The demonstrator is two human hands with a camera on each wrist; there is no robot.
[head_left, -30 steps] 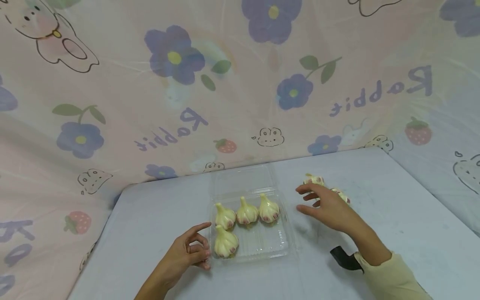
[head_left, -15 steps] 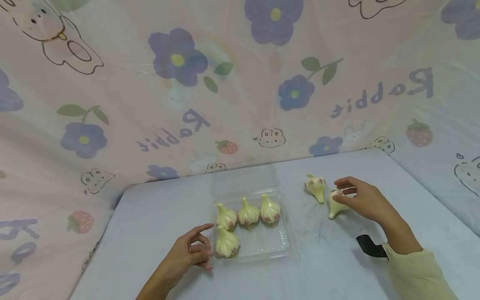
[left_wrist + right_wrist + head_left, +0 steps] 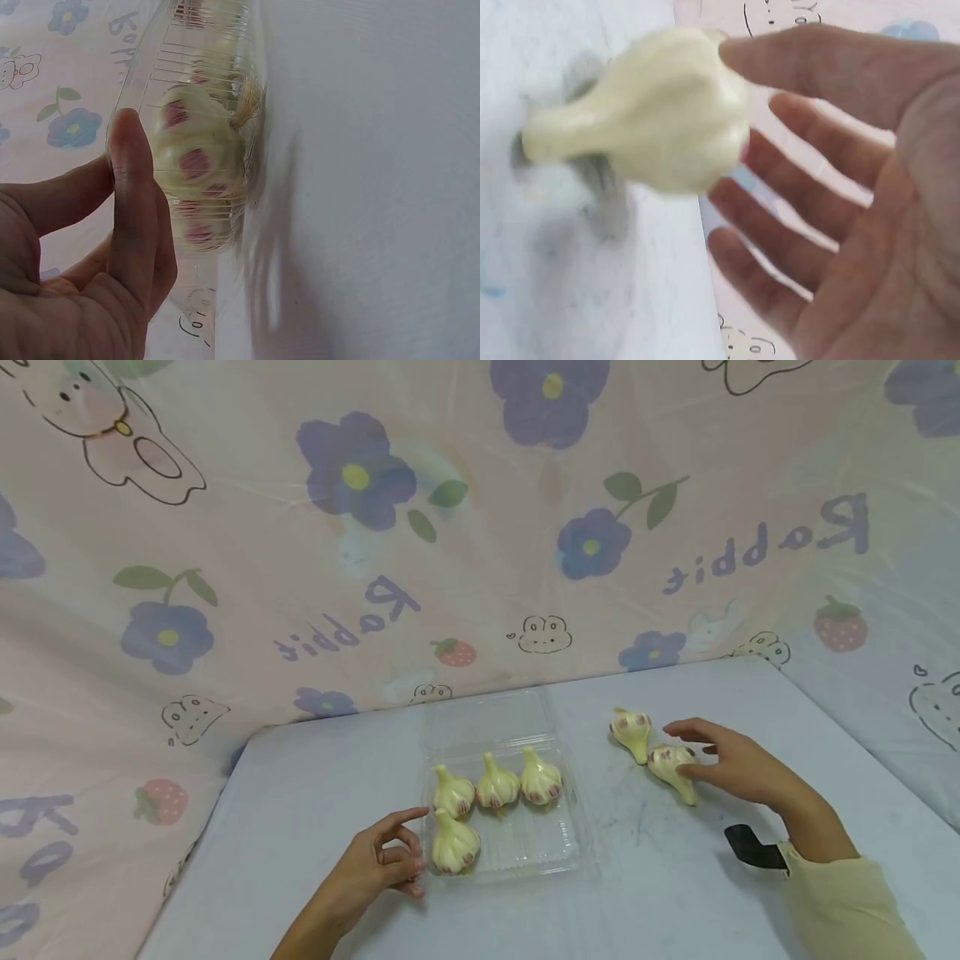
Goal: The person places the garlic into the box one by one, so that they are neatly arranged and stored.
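Several garlic bulbs (image 3: 497,783) sit in a clear open plastic box (image 3: 525,852), three across the back and one at front left. My left hand (image 3: 382,860) is at the box's left side; in the left wrist view its thumb and index finger (image 3: 133,161) pinch the rim. To the right, two more bulbs lie on the table. My right hand (image 3: 738,764) is at the nearer garlic bulb (image 3: 670,766), fingers spread loosely and thumb (image 3: 780,60) touching its base. The other garlic bulb (image 3: 630,731) lies just behind it.
The box's clear lid (image 3: 487,718) lies folded back toward the patterned cloth wall (image 3: 480,568). A white-covered table (image 3: 322,785) bears everything. A black piece (image 3: 753,849) sticks out from the right sleeve (image 3: 840,893).
My right hand has moved right from the rear bulb to the nearer one. That bulb has turned, its stem now pointing toward front right. My left hand has stayed at the box.
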